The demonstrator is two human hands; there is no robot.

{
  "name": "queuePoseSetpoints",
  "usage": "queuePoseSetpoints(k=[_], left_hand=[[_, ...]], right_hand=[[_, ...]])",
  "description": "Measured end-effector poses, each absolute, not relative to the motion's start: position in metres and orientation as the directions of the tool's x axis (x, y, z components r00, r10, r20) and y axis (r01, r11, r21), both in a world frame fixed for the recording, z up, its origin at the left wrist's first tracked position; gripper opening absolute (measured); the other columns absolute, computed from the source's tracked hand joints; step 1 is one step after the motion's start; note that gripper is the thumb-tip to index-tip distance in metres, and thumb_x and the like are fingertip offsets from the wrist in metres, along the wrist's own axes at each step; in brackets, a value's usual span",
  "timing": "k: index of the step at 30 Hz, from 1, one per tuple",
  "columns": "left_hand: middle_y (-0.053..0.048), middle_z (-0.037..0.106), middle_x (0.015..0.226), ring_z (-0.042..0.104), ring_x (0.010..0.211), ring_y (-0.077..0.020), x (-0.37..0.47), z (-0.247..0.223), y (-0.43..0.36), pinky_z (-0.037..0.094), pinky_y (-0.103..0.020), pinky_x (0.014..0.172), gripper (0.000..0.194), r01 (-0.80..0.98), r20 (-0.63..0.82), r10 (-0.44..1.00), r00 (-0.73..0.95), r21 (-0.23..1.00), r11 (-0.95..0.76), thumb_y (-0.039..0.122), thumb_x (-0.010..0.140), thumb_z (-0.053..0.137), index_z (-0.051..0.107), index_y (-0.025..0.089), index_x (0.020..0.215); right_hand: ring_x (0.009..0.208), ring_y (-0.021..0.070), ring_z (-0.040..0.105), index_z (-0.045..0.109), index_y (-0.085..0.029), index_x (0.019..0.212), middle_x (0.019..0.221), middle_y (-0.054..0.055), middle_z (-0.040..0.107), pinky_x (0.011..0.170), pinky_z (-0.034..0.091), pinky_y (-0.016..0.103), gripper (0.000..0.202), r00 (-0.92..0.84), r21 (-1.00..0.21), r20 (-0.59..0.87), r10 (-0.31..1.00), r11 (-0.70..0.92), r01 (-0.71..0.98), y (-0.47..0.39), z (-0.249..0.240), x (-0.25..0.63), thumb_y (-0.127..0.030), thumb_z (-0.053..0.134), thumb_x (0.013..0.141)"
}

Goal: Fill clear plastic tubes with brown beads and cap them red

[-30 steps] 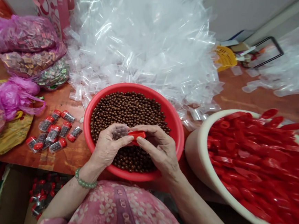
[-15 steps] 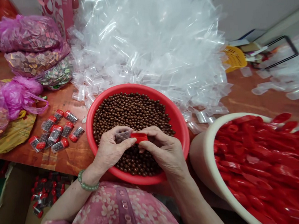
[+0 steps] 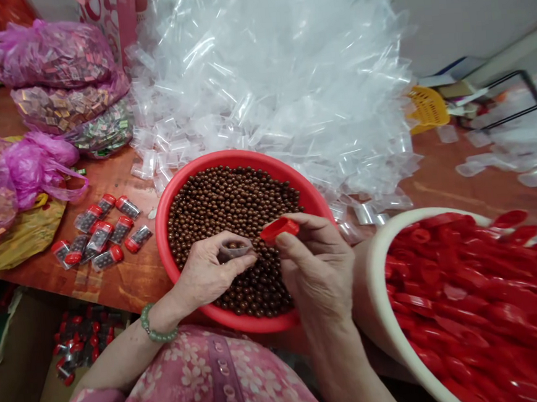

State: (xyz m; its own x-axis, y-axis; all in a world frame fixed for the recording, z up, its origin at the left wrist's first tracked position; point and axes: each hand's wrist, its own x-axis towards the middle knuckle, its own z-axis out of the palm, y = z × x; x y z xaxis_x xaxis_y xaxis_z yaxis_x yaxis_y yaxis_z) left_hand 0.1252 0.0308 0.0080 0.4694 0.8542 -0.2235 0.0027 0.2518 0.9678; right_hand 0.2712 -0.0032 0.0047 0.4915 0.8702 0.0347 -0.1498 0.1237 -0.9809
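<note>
My left hand (image 3: pixel 211 267) is closed around a small clear plastic container (image 3: pixel 235 248), its open mouth tilted toward me, with brown balls visible inside. Between thumb and fingers, my right hand (image 3: pixel 317 265) pinches a red plastic cap (image 3: pixel 279 229), a little to the right of the container and apart from it. Both hands are over a red basin (image 3: pixel 241 157) that holds a mass of small, shiny brown balls (image 3: pixel 231 198).
Filled red-capped containers (image 3: pixel 99 236) lie on the table (image 3: pixel 131 286) at left, more in a cardboard box (image 3: pixel 12 363) below. Pink plastic bags (image 3: pixel 52 51) stand behind. Clear containers (image 3: pixel 264 96) are heaped at the back. At right, a cream tub (image 3: pixel 377 279) holds red caps (image 3: pixel 480 296).
The red cap has come away from the container's mouth, moving right and slightly up with my right hand. My left hand has tilted the container, so its opening now shows.
</note>
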Motion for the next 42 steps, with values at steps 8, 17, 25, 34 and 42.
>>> queuePoseSetpoints(k=[8,17,25,34,42], left_hand=[[0.002,0.059,0.077,0.051,0.070,-0.0086,0.123,0.006,0.029,0.041,-0.022,0.070,0.016,-0.118,-0.231,0.753,0.616,0.918,0.378,0.016,0.075,0.065,0.064,0.013,0.092],[0.003,0.053,0.071,0.046,0.067,-0.0090,0.121,0.001,0.027,0.039,-0.023,0.068,0.004,-0.109,-0.192,0.779,0.596,0.942,0.316,0.016,0.077,0.064,0.061,0.014,0.077],[0.004,0.048,0.066,0.041,0.062,-0.0085,0.119,0.003,0.028,0.035,-0.022,0.062,0.007,-0.065,-0.223,0.738,0.637,0.938,0.339,0.017,0.077,0.063,0.057,0.015,0.074],[0.005,0.040,0.060,0.034,0.057,-0.0076,0.117,0.001,0.028,0.030,-0.022,0.055,0.018,-0.053,-0.229,0.660,0.716,0.924,0.378,0.024,0.080,0.060,0.048,0.016,0.068],[0.005,0.045,0.063,0.040,0.059,-0.0088,0.119,0.001,0.029,0.035,-0.022,0.056,0.009,0.016,-0.227,0.648,0.727,0.949,0.315,0.020,0.080,0.059,0.052,0.017,0.075]], right_hand=[[0.088,0.0153,0.068,0.070,-0.032,0.115,0.100,0.001,0.073,0.078,0.056,0.030,0.035,-0.042,-0.871,0.341,0.939,0.332,0.363,0.005,0.023,0.287,-0.017,0.069,0.083],[0.086,0.0184,0.069,0.070,-0.028,0.115,0.098,0.005,0.074,0.077,0.058,0.033,0.031,-0.247,-0.778,0.325,0.913,0.407,0.479,0.008,0.033,0.286,-0.018,0.062,0.087],[0.085,0.0161,0.068,0.069,-0.026,0.116,0.096,0.006,0.073,0.075,0.056,0.029,0.030,-0.288,-0.764,0.291,0.912,0.403,0.504,0.008,0.036,0.288,-0.016,0.061,0.089],[0.079,0.0153,0.069,0.071,-0.027,0.112,0.091,0.003,0.074,0.071,0.057,0.027,0.025,-0.319,-0.792,0.196,0.927,0.341,0.506,0.011,0.039,0.293,-0.023,0.062,0.089],[0.078,0.0158,0.069,0.072,-0.025,0.109,0.089,0.003,0.074,0.069,0.056,0.027,0.023,-0.285,-0.825,0.123,0.951,0.257,0.503,0.007,0.039,0.297,-0.024,0.065,0.087]])
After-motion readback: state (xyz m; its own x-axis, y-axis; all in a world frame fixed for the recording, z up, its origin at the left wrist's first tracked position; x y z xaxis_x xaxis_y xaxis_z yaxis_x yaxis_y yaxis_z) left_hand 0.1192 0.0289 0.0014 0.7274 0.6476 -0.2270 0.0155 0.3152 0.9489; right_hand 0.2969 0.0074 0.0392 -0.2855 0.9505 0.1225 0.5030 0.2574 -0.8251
